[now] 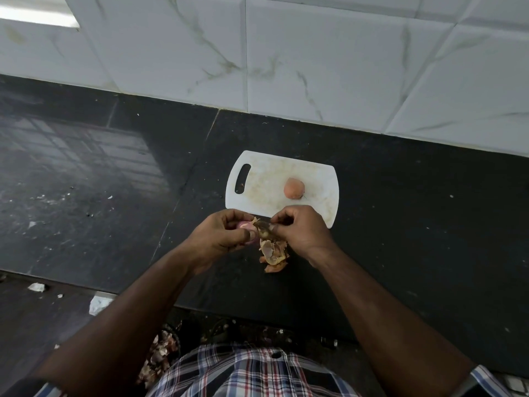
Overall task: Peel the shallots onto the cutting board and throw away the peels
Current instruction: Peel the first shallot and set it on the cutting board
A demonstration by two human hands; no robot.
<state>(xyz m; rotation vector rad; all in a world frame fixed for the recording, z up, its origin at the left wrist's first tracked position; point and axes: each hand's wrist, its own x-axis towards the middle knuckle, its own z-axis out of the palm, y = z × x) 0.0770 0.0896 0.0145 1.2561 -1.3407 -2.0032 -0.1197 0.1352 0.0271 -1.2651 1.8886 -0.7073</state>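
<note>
Left hand (pixel 221 233) grips a half-peeled shallot (pixel 246 228), fingers curled round it, just off the near edge of the white cutting board (pixel 266 179). Right hand (pixel 300 229) pinches a strip of peel (pixel 264 224) coming off it. Loose peels (pixel 273 255) piled on the dark table (pixel 400 224) beneath. One peeled shallot (pixel 294 188) sits mid-board. Open table on both sides; tiled wall (pixel 315 53) behind.

No readable text, labels, brands or numbers on any surface.
</note>
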